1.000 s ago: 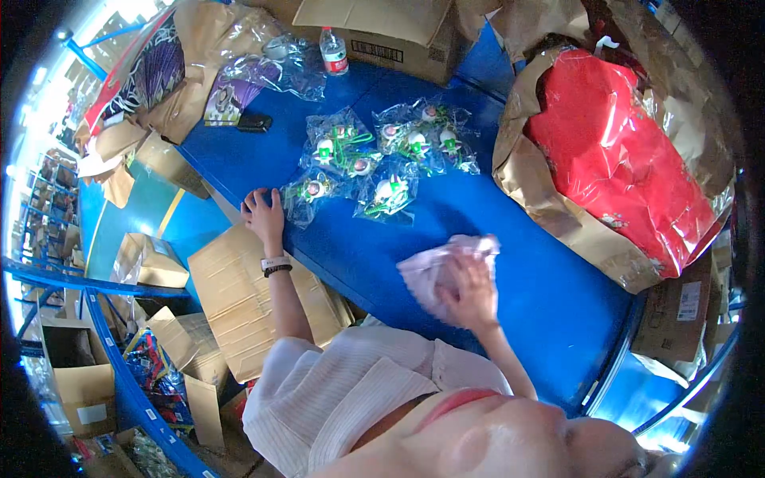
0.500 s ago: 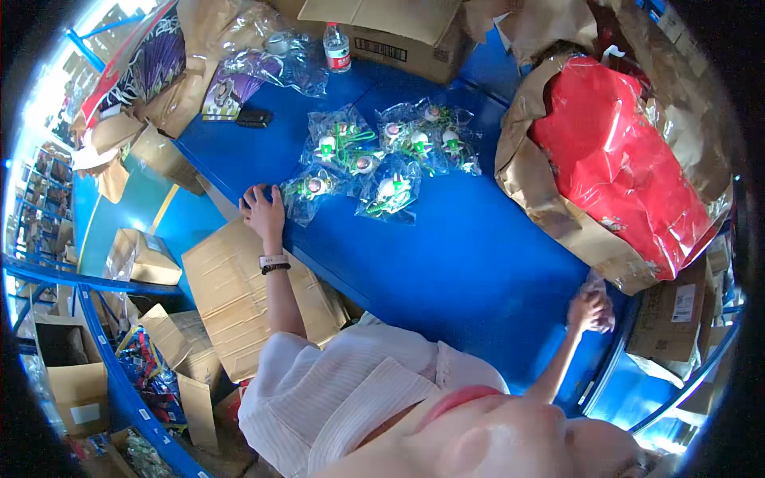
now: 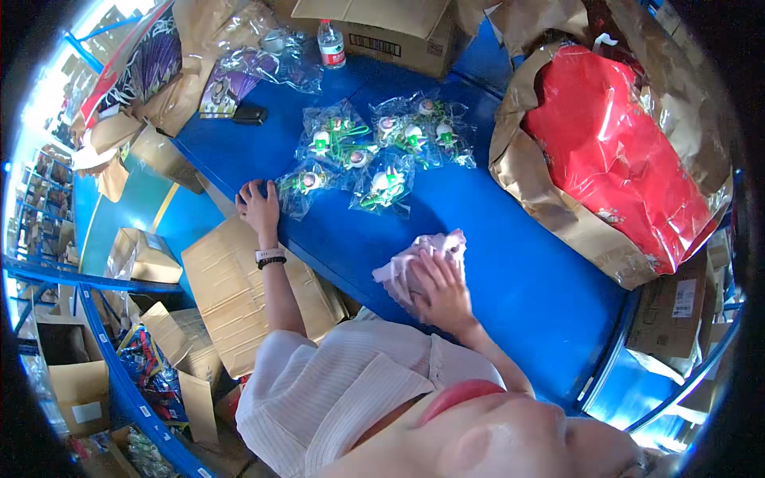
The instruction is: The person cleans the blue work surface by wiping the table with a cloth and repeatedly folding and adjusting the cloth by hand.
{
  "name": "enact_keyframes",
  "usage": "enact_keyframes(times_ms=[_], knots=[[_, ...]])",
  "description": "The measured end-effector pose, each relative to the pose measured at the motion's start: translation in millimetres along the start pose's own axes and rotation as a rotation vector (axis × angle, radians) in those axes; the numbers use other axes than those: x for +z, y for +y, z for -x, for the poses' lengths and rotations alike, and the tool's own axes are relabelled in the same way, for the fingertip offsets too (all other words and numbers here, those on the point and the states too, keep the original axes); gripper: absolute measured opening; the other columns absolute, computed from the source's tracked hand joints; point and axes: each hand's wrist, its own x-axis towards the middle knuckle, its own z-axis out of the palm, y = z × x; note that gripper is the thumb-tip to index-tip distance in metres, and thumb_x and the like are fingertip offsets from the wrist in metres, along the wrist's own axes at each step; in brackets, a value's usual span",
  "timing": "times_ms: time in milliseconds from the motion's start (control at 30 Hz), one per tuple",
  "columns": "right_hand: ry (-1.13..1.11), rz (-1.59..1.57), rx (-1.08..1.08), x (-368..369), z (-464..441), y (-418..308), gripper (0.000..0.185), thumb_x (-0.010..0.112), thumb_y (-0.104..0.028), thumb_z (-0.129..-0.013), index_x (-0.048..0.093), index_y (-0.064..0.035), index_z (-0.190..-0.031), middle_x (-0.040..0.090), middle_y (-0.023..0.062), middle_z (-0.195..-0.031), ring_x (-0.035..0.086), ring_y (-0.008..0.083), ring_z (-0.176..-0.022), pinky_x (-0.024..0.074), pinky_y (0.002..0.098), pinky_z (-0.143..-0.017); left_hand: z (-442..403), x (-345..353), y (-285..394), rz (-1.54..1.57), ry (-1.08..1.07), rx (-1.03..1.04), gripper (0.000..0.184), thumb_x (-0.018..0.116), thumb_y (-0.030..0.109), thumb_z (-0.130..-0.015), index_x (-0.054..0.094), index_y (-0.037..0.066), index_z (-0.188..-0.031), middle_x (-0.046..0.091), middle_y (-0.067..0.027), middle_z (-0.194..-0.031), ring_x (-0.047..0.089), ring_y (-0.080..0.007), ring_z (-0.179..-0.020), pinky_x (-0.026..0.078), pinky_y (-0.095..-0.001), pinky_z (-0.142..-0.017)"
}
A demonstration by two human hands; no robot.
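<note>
Fingers of the left hand (image 3: 259, 213) rest empty at the edge of the tabletop (image 3: 526, 271); those of the right hand (image 3: 443, 299) splay over 1 pink cloth (image 3: 398, 271) lying there. Wiping seems in hand; another stroke calls for a flat palm.

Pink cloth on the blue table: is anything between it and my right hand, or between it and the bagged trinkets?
Nothing visible in either place: your right hand rests directly on the pink cloth, and only blue tabletop shows between it and the nearest bagged trinkets.
</note>
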Motion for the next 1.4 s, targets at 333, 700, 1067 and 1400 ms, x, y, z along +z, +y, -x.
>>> enact_keyframes(times_ms=[333, 700, 1067, 1400], knots=[[0.405, 0.579, 0.776, -54, 164, 189, 0.048, 0.056, -0.016, -0.079, 0.054, -0.0089, -0.127, 0.055, 0.0142, -0.128, 0.051, 0.0313, -0.119, 0.0375, 0.0427, -0.102, -2, -1, -1, 0.008, -0.023, -0.008, 0.036, 0.051, 0.05, -0.088, 0.056, 0.022, -0.11, 0.047, -0.0019, -0.129, 0.035, -0.0381, -0.123, 0.036, -0.0571, -0.093], [0.24, 0.453, 0.387, -14, 14, 52, 0.048, 0.057, -0.025, -0.078, 0.053, 0.0, -0.119, 0.043, 0.0257, -0.124, 0.045, 0.0453, -0.106, 0.0375, 0.0575, -0.089, -6, 7, -6, -0.025, -0.007, 0.028, 0.036, 0.049, 0.049, -0.089, 0.056, 0.021, -0.11, 0.048, -0.003, -0.127, 0.037, -0.0373, -0.121, 0.036, -0.0555, -0.094], [0.092, -0.021, -0.049, -2, 24, 27, 0.058, 0.059, -0.032, -0.077, 0.047, -0.0157, -0.131, 0.036, 0.0128, -0.142, 0.033, 0.0386, -0.129, 0.0286, 0.0564, -0.104, -3, 5, -11, -0.047, -0.034, 0.02, 0.037, 0.049, 0.049, -0.088, 0.055, 0.02, -0.11, 0.049, -0.0052, -0.126, 0.04, -0.0352, -0.118, 0.035, -0.0524, -0.096], [0.254, 0.373, 0.526, -22, 44, 86, 0.054, 0.06, -0.029, -0.076, 0.051, -0.0072, -0.125, 0.037, 0.0251, -0.135, 0.04, 0.05, -0.113, 0.032, 0.0629, -0.095, -1, 3, -7, -0.058, -0.02, 0.023, 0.036, 0.048, 0.049, -0.088, 0.055, 0.021, -0.11, 0.049, -0.0049, -0.126, 0.04, -0.0348, -0.118, 0.036, -0.0525, -0.095]])
